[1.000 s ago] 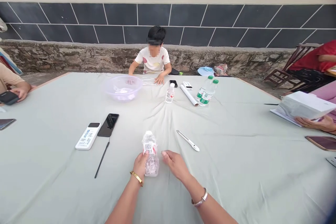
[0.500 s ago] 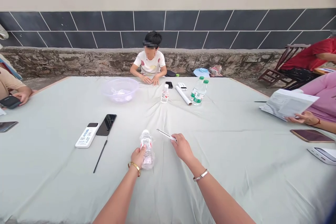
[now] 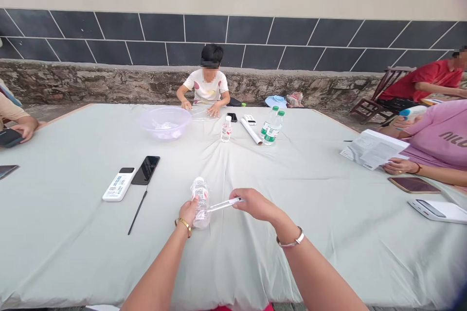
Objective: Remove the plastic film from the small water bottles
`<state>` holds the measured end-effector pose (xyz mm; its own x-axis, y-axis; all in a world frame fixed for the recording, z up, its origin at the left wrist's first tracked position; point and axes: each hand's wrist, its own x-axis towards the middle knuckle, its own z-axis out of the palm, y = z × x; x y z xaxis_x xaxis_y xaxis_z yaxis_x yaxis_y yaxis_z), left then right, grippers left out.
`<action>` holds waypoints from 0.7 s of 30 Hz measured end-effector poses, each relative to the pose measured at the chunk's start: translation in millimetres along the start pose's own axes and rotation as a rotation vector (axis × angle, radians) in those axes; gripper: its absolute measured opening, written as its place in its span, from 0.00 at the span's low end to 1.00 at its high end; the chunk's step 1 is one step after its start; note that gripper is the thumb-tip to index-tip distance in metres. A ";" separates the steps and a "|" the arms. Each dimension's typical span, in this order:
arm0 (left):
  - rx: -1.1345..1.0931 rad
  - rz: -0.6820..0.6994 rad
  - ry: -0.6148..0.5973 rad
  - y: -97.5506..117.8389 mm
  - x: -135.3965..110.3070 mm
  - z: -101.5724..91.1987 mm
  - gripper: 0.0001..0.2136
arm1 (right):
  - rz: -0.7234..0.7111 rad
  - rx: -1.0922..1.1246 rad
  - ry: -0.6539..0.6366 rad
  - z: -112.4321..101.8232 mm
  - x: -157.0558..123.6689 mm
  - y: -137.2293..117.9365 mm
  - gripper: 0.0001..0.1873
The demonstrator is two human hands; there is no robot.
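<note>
My left hand (image 3: 188, 212) grips a small clear plastic bottle (image 3: 200, 196) that lies tilted on the pale green tablecloth (image 3: 91, 248), its label facing up. My right hand (image 3: 255, 202) pinches the end of a slim white knife-like tool (image 3: 223, 204), whose tip points left and touches the side of the bottle. A gold bangle sits on my left wrist and a silver one on my right.
A white remote-like device (image 3: 118, 184), a black phone (image 3: 146, 170) and a thin black stick (image 3: 137, 212) lie to the left. Farther off stand a clear bowl (image 3: 166, 122), a small bottle (image 3: 226, 129), a white tube (image 3: 250, 131) and two green-capped bottles (image 3: 270, 126). People sit opposite, left and right.
My right hand picked the white tool up off the cloth and brought its tip leftward against the bottle. My left hand kept hold of the bottle.
</note>
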<state>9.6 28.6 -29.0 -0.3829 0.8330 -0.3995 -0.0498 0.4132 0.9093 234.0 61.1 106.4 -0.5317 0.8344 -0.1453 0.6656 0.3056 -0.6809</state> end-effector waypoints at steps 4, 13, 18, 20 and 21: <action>-0.014 -0.021 -0.025 0.3 -1.4 0.5 0.23 | 0.040 0.184 0.106 16.6 -4.4 29.4 0.09; 0.033 0.080 0.041 -5.7 -9.4 5.2 0.21 | 0.421 -0.240 0.695 88.3 12.9 71.7 0.14; 0.014 0.156 0.050 -8.3 -20.1 8.3 0.23 | 0.279 0.132 0.471 119.3 31.2 14.5 0.20; -0.013 0.162 0.045 -8.0 -23.1 8.4 0.25 | 0.310 0.232 0.425 133.8 42.4 0.9 0.21; -0.030 0.160 0.041 -7.6 -24.0 8.1 0.26 | 0.309 0.261 0.446 139.9 46.8 -1.7 0.21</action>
<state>26.7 8.4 -27.2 -0.4257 0.8713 -0.2442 -0.0118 0.2646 0.9643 134.8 35.4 0.3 -0.0256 0.9959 -0.0873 0.5738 -0.0568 -0.8170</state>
